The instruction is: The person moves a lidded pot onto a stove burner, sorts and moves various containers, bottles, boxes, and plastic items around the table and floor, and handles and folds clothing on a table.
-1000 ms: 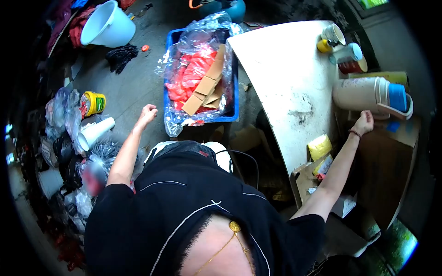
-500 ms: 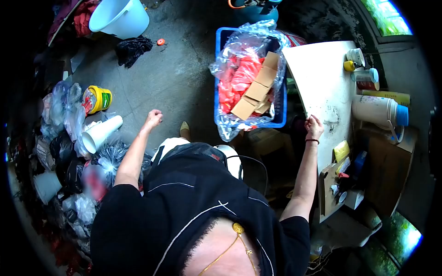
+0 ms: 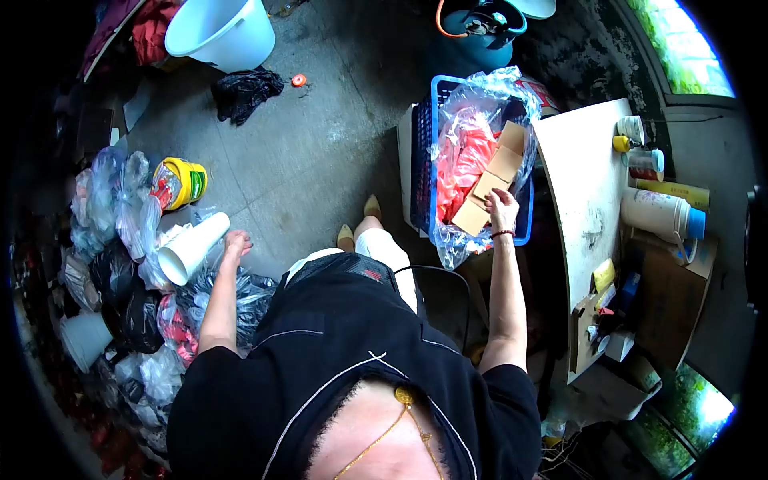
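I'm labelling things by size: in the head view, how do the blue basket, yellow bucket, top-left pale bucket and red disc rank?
Largest first:
1. Blue basket
2. Pale bucket
3. Yellow bucket
4. Red disc

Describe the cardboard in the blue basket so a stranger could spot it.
Find the white tabletop; left of it in view is the blue basket. Inside lies the cardboard, partly hidden behind the right hand. Its flat, creased tan panels set it apart from the crumpled red material beside it.

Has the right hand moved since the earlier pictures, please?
Yes: against the table, the right hand moved left, from beside the flask to the crate.
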Available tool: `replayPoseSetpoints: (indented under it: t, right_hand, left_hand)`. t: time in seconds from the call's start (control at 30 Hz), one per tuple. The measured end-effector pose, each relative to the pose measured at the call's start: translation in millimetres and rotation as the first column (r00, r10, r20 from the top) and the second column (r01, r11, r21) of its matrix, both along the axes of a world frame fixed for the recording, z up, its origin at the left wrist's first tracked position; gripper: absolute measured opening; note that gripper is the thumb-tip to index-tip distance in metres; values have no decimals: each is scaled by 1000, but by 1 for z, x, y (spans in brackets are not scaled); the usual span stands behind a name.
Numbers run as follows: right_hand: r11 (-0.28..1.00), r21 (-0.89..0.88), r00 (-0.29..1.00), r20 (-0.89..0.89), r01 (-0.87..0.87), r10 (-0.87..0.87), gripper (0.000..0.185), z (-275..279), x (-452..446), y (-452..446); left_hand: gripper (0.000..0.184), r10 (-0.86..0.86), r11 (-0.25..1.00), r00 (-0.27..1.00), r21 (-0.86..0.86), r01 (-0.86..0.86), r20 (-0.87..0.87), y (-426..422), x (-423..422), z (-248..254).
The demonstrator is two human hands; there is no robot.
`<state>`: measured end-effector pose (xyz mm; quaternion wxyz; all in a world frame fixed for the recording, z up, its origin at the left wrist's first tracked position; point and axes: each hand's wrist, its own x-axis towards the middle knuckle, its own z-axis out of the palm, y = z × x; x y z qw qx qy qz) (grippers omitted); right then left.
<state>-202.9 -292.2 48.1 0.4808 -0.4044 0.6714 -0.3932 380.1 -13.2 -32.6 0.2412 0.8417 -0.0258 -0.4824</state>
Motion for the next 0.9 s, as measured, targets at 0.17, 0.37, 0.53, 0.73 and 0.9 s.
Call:
replayPoseSetpoints:
  t: [0.17, 0.37, 0.53, 0.73, 0.9]
  right_hand:
    - [982, -99, 978, -147, -161, 145, 15, -12, 62, -46]
    - [943, -143, 720, -683, -300, 125, 24, -38, 135, -123]
    - [959, -28, 367, -927, -282, 80, 30, 18, 190, -169]
    - [918, 78, 405, -880, -390, 247, 33, -3, 211, -223]
    - [943, 242, 475, -818, -228, 324, 32, -17, 230, -253]
  left_hand:
    - [31, -156, 971, 983, -196, 135, -98, -111, -24, 29]
    - [31, -436, 882, 899, -175, 438, 54, -226, 5, 36]
    - [31, -474, 877, 872, -17, 479, 125, -302, 57, 52]
    - [29, -412, 905, 898, -42, 423, 154, -369, 86, 57]
    - [27, -578, 816, 814, 37, 577, 47, -442, 108, 57]
